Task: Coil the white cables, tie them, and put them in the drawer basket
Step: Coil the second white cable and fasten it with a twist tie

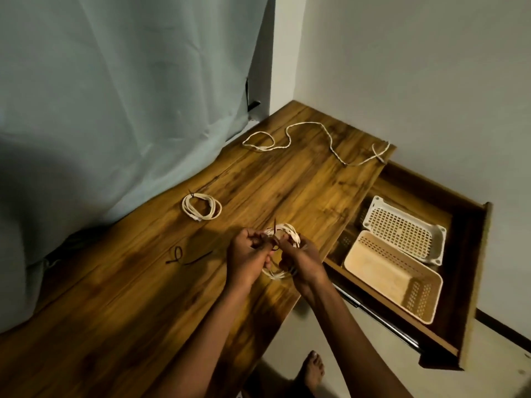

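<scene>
Over the wooden counter (138, 297) both your hands' grips were clamped on the coil (287, 234) and tie (274, 245); slack fingers would've unravelled it.

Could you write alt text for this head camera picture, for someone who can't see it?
Two hands, left hand and right hand, hold a coiled white cable over a wooden desk, fastening a dark tie. A tied coil and loose cable lie beyond; baskets sit in the open drawer.

both hands (275, 254) tying coiled cable (288, 235)
</scene>
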